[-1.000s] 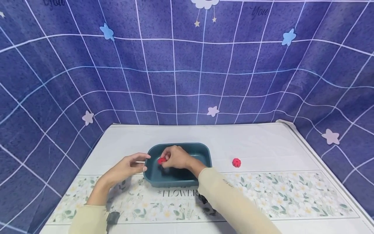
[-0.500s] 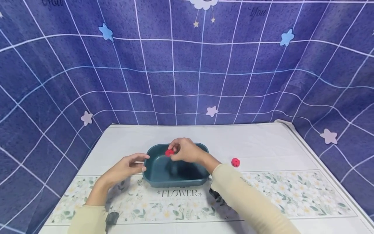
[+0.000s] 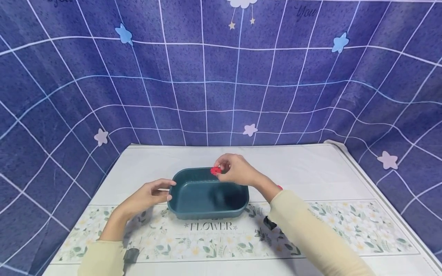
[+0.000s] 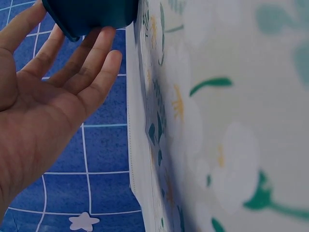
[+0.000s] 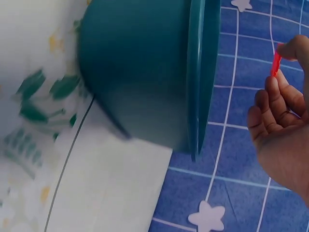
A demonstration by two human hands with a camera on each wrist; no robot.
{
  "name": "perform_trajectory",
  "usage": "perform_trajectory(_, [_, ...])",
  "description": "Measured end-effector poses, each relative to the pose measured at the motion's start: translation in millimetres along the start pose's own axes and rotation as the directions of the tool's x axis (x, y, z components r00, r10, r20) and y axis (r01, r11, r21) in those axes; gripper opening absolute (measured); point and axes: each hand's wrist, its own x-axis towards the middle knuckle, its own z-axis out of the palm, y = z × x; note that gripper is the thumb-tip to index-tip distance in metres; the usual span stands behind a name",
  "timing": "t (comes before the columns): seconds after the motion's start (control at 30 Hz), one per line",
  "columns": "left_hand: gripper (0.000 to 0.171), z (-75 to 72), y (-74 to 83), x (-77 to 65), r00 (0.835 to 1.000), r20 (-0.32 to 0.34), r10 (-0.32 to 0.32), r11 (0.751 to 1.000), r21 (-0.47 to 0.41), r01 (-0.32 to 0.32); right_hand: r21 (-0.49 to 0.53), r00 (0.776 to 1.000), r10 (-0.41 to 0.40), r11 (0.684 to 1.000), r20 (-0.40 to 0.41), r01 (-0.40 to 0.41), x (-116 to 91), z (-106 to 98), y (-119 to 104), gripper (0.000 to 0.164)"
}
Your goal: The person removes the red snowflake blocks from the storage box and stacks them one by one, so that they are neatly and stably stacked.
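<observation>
A dark teal rectangular bin (image 3: 207, 212) stands on the table, its inside bare in the head view. My right hand (image 3: 238, 170) is over the bin's back right rim, pinching a small red flower-shaped disc (image 3: 215, 171) between thumb and fingers. From the right wrist, that thin red disc (image 5: 276, 63) shows edge-on, above the bin's rim. My left hand (image 3: 152, 196) rests its fingertips at the bin's left end, fingers loosely extended; in the left wrist view the fingers (image 4: 99, 53) reach the bin wall. A second red piece (image 3: 279, 187) peeks out behind my right wrist, mostly hidden.
The white table cover (image 3: 310, 165) has a floral band (image 3: 359, 226) along its front, lettered FLOWER. A blue curtain (image 3: 221, 96) with white grid lines and stars hangs behind and at both sides.
My right hand has lifted the red disc from inside the bin and carried it right and back, to the far rim. The left hand stays at the bin's left end.
</observation>
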Motion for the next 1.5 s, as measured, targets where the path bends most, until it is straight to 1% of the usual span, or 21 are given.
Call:
perform_trajectory(0.17, [0.057, 0.3, 1.9, 1.0, 1.0, 0.0, 0.002, 1.0, 0.008, -0.002, -0.017, 1.0, 0.011, 1.0, -0.017, -0.012, -14.4, -13.0, 8.0, 0.025])
perform_trajectory(0.33, [0.058, -0.4, 3.3, -0.9, 1.0, -0.006, -0.009, 1.0, 0.022, 0.009, -0.023, 0.999, 0.029, 0.999, -0.034, -0.03, -28.8, -24.9, 16.5, 0.026])
perform_trajectory(0.47, [0.058, -0.2, 3.6, -2.1, 1.0, -0.005, -0.013, 1.0, 0.023, 0.013, -0.026, 0.997, 0.038, 0.999, -0.062, -0.039, -40.5, -32.2, 23.1, 0.024])
perform_trajectory(0.6, [0.058, 0.6, 2.5, -2.2, 1.0, -0.004, -0.011, 1.0, 0.023, 0.011, -0.039, 0.995, 0.026, 0.999, -0.101, -0.03, -51.8, -37.8, 35.7, 0.022])
perform_trajectory(0.67, [0.059, 0.6, 1.8, -2.1, 1.0, -0.004, -0.01, 1.0, 0.027, 0.01, -0.048, 0.993, 0.032, 0.998, -0.116, -0.038, -57.6, -41.3, 42.3, 0.023])
perform_trajectory(0.97, [0.056, -0.9, 0.2, -0.2, 1.0, -0.007, -0.008, 1.0, 0.025, 0.008, -0.105, 0.984, 0.106, 0.987, -0.144, -0.122, -85.9, -59.3, 66.9, 0.023])
perform_trajectory(1.13, [0.056, -0.6, 0.6, 0.4, 1.0, 0.0, -0.011, 0.999, 0.031, 0.011, -0.086, 0.978, 0.159, 0.981, -0.136, -0.172, -106.6, -67.0, 86.2, 0.021])
perform_trajectory(1.23, [0.056, -0.9, 0.9, 0.8, 1.0, 0.002, -0.011, 0.999, 0.04, 0.01, -0.081, 0.974, 0.176, 0.979, -0.141, -0.189, -117.5, -70.8, 97.8, 0.02])
perform_trajectory(1.37, [0.055, -2.0, -0.1, 0.8, 1.0, -0.006, -0.008, 0.999, 0.04, 0.008, -0.103, 0.972, 0.177, 0.976, -0.156, -0.194, -126.3, -73.0, 110.2, 0.018])
perform_trajectory(1.5, [0.055, -1.7, -1.6, 0.2, 1.0, -0.005, -0.007, 0.999, 0.043, 0.007, -0.089, 0.965, 0.212, 0.97, -0.156, -0.228, -131.4, -71.4, 118.5, 0.018])
